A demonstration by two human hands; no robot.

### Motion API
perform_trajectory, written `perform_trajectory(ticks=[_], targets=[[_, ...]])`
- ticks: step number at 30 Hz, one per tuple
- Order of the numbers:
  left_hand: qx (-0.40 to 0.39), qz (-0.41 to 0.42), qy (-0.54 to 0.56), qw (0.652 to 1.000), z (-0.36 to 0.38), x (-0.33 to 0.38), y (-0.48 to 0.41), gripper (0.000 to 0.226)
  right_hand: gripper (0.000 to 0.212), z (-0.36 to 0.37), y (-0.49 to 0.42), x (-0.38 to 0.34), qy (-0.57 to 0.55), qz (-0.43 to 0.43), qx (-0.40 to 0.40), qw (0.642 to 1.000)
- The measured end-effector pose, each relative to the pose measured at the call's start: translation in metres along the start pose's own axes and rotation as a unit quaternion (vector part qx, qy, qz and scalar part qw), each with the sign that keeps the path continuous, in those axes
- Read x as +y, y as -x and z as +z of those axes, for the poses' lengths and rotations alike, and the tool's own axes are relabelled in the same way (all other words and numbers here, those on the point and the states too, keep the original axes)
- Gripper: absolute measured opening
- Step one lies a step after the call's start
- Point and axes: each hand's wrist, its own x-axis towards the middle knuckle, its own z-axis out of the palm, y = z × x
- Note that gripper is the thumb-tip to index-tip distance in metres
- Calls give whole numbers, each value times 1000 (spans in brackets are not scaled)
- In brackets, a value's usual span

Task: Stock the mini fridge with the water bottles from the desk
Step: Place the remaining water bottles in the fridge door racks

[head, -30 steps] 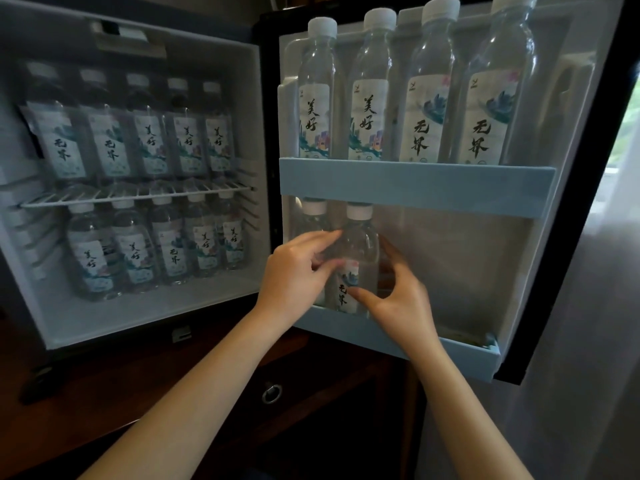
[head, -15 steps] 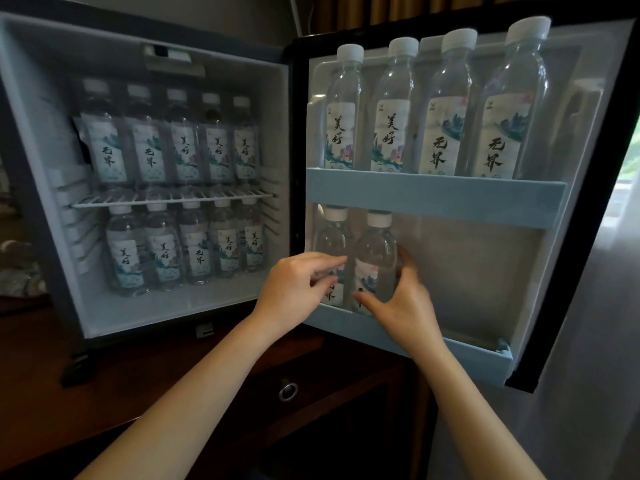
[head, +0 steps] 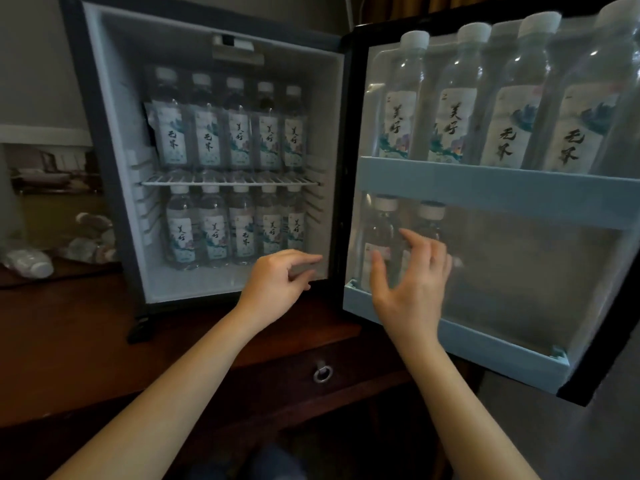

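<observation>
Right now both of your hands hang free in front of the open mini fridge (head: 114, 168), and neither grips anything. Your left hand (head: 277, 282) hovers at the near right corner of the cabinet opening, with its fingers loosely curled and the forefinger stretched toward the right. Your right hand (head: 412, 282) is spread wide with the fingers straight and apart. It is held up before the pair of bottles (head: 379, 230) that stands upright at the left end of the lower door shelf (head: 485, 344). Whether your fingertips touch that pair you cannot tell, because that part is blurred. Above it, a door row of four bottles (head: 460, 109) stands side by side in the upper door shelf (head: 485, 188). Inside the cabinet, an upper row of five bottles (head: 239, 133) stands on the wire rack (head: 228, 183). A lower row of five bottles (head: 214, 233) stands on the floor beneath it, all upright with labels toward you. The fridge sits on a dark wooden desk (head: 69, 341), and the ring pull (head: 322, 373) of its drawer shows near you, between your forearms. At the far left of the desk, loose bottles (head: 31, 265) wait well apart from the fridge, with at least one lying on its side.
</observation>
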Motion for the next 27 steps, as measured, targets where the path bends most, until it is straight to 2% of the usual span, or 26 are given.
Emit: perform_trajectory(ticks=[3,6,10,14,18,23,27], targets=[[24,-50,-30,998,-32,-23,17,25,31,33,4,-34,-44,-44,-61,996],[71,-117,-78,988,-75,-53,42,22,25,71,17,-72,-99,-78,-164,978],[141,-194,-128,962,-140,-90,87,20,19,125,49,-123,-165,-129,-331,920],[187,-251,-189,931,-197,-120,126,19,16,178,84,-178,-215,-176,-441,854],[167,-332,-277,886,-243,-159,146,20,21,238,105,-233,-213,-198,-511,809],[64,-459,-333,821,-291,-222,151,36,30,324,119,-282,-172,-143,-593,774],[58,-475,-344,808,-315,-265,131,38,34,392,123,-309,-120,-92,-620,769]])
